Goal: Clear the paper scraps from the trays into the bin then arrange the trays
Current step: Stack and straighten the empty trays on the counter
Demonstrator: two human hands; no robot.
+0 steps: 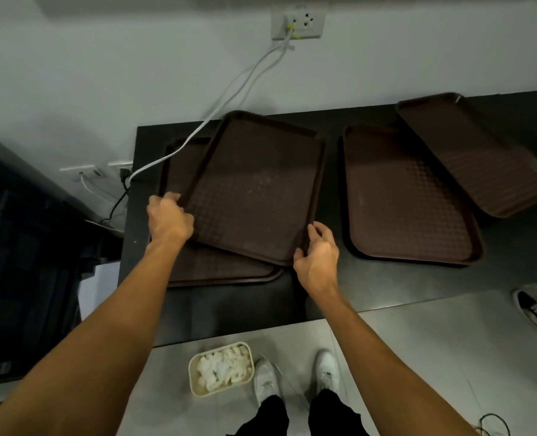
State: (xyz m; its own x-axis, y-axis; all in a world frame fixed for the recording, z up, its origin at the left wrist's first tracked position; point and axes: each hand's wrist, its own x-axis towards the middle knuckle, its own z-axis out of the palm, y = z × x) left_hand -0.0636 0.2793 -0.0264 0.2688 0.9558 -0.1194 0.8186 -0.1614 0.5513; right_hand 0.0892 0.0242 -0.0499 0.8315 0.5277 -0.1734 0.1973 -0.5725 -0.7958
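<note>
Paper scraps (223, 368) are being held in the cream bin (194, 388), lower centre. Mid-frame, a brown tray (254, 190), askew over another tray (216, 273), is being gripped at its rims by left hand (169, 218) and right hand (319, 259).

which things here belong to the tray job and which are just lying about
Job: top tray gripped by left hand and right hand; tray under it; middle tray; right tray; bin of paper scraps.
Idle: wall socket, cables, black shoe.

Brown plastic trays (254, 196), waffle-textured; matt black table (386, 284).
</note>
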